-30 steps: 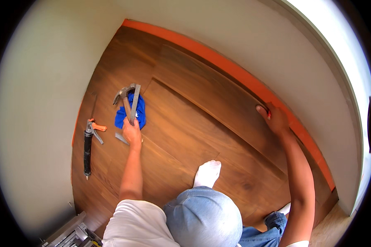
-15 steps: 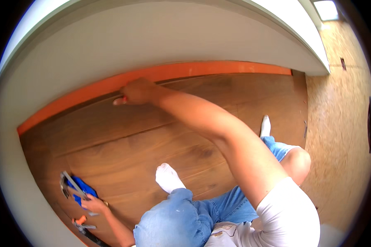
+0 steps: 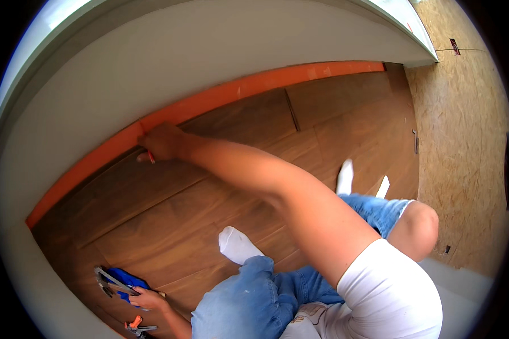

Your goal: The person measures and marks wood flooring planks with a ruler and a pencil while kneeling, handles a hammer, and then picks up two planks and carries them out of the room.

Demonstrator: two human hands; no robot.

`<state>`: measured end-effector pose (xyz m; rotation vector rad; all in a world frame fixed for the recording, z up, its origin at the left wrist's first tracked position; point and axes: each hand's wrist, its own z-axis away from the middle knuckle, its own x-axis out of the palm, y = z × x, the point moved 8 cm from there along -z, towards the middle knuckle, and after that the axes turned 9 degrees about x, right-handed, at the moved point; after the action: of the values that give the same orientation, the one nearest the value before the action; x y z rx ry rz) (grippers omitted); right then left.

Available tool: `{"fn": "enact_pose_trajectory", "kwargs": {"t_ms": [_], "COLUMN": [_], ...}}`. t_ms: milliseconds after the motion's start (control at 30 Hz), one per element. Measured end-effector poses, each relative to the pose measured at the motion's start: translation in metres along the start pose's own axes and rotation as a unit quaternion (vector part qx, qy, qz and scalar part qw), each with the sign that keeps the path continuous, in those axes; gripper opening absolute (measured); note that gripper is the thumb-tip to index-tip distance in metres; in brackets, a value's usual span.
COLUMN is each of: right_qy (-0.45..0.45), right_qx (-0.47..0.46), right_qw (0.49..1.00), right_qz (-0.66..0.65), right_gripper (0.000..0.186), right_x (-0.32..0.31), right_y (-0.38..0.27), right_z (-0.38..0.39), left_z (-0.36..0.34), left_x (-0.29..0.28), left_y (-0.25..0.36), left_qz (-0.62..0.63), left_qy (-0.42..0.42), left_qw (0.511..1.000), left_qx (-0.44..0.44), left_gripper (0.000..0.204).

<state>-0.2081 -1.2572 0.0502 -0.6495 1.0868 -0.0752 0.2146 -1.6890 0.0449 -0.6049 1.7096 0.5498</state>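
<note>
My right hand [image 3: 163, 142] reaches out to the orange strip [image 3: 209, 101] along the foot of the pale wall. Its fingers are closed on a slim red object [image 3: 151, 157], mostly hidden, whose kind I cannot make out. The brown wood-look floorboards [image 3: 209, 198] lie just below it, with a dark gap beside the strip. At the lower left my left hand [image 3: 147, 298] grips a grey metal bar [image 3: 119, 281] with a bent end. Under and beside the bar is a blue item [image 3: 131, 278], partly covered. A tool with orange and grey parts [image 3: 136, 325] lies nearby.
A dark slot [image 3: 292, 110] shows between boards near the strip. My white-socked feet [image 3: 238, 246] rest on the boards. A white strip [image 3: 383, 187] lies by my right leg, a small metal piece [image 3: 415, 141] by the floor's right edge. Beyond lies bare chipboard [image 3: 452, 141].
My right hand now appears lower and further left along the orange strip, still with the red object. The whole view has shifted and turned; the left hand keeps its hold on the bar.
</note>
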Motion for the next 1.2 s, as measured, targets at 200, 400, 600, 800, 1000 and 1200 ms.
{"fn": "enact_pose_trajectory", "kwargs": {"t_ms": [200, 400, 600, 800, 1000, 1200], "right_qy": [0.301, 0.278, 0.183, 0.194, 0.222, 0.361], "right_qx": [-0.040, -0.099, -0.074, -0.003, 0.179, 0.338], "right_qw": [0.949, 0.937, 0.951, 0.931, 0.856, 0.796], "right_qz": [-0.087, -0.185, -0.238, -0.309, -0.430, -0.348], "right_gripper": [0.021, 0.021, 0.028, 0.036, 0.043, 0.033], "right_x": [-0.020, 0.001, 0.048, 0.053, 0.020, -0.010], "right_y": [-0.014, -0.045, -0.066, -0.076, -0.025, 0.069], "right_z": [0.049, 0.140, 0.235, 0.263, 0.283, 0.343], "left_z": [-0.002, 0.001, -0.003, 0.028, 0.101, 0.168], "left_x": [-0.012, -0.031, -0.081, -0.100, -0.060, -0.056], "left_y": [0.013, 0.029, 0.106, 0.254, 0.411, 0.539], "left_qz": [-0.015, -0.029, 0.049, 0.235, 0.586, 0.549], "left_qy": [-0.009, 0.035, 0.034, -0.073, -0.355, -0.544], "left_qw": [1.000, 0.999, 0.990, 0.954, 0.720, 0.611], "left_qx": [-0.009, 0.000, 0.126, 0.171, 0.109, 0.171], "left_gripper": [0.044, 0.046, 0.046, 0.025, 0.015, 0.017]}}
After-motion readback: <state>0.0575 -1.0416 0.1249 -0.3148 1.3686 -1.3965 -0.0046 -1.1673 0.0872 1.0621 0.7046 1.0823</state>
